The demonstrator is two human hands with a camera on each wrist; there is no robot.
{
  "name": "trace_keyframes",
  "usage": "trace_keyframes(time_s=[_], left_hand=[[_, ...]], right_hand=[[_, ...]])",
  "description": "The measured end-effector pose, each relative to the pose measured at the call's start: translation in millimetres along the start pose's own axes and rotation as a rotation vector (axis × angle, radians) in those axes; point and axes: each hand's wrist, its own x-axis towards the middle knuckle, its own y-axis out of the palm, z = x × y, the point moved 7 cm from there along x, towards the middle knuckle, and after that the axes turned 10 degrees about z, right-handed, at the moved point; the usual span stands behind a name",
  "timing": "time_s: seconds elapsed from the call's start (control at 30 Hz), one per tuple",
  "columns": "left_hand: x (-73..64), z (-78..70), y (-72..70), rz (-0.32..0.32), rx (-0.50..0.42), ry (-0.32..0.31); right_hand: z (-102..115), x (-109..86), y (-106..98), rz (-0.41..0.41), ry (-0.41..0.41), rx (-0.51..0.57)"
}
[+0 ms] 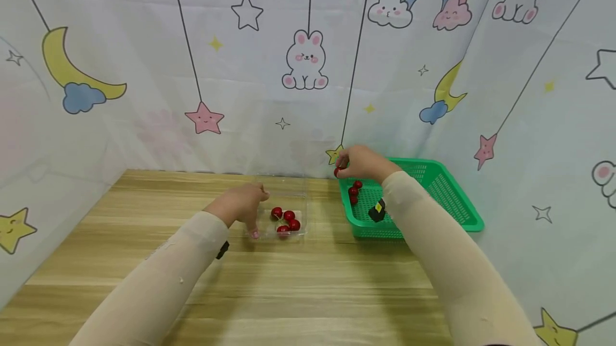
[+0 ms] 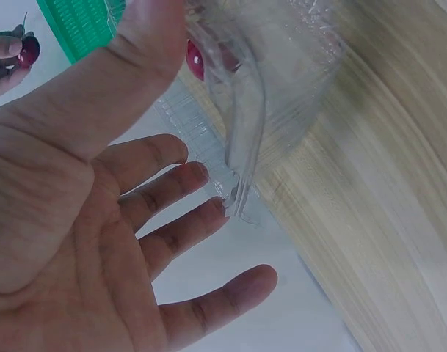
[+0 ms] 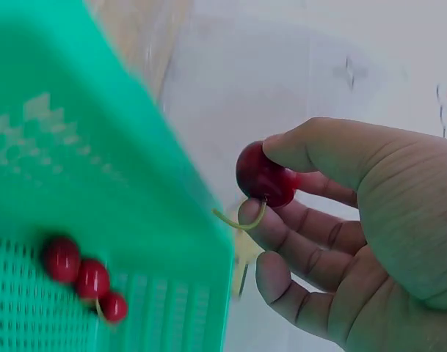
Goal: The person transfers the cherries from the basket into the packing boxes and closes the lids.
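Observation:
In the head view a clear plastic box (image 1: 267,229) stands on the table with several red cherries (image 1: 289,216) inside and its lid raised at the back. My left hand (image 1: 238,204) is at the box's left end, its thumb toward the front. In the left wrist view the fingers (image 2: 175,246) are spread and loosely bent, some touching the plastic edge. Above the left rim of a green basket (image 1: 385,232), my right hand (image 1: 363,163) pinches a dark red cherry (image 3: 254,172) with a green stem between thumb and fingers. Several cherries (image 3: 91,279) lie in the basket's left end.
The wooden table (image 1: 289,292) meets a white patterned cloth (image 1: 250,78) behind the box and basket. More of this cloth hangs at both sides. Bare wood separates the box from the basket. A black wrist camera (image 1: 377,211) hangs below the right wrist.

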Motion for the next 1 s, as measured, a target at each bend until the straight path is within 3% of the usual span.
trace_keyframes(time_s=[0.27, 0.43, 0.7, 1.0], left_hand=[[4.4, 2.1, 1.7, 0.003, 0.018, -0.004], [3.3, 2.1, 0.6, 0.002, 0.019, 0.002], [1.1, 2.1, -0.2, 0.003, 0.008, 0.009], [-1.8, -0.1, -1.6, 0.016, 0.016, 0.019]], right_hand=[[61.3, 17.9, 36.0, 0.09, -0.169, -0.043], [92.0, 25.2, 59.9, 0.132, -0.233, -0.132], [113.9, 48.5, 92.4, 0.145, -0.287, -0.141], [131.9, 55.0, 115.2, 0.158, -0.322, -0.214]])
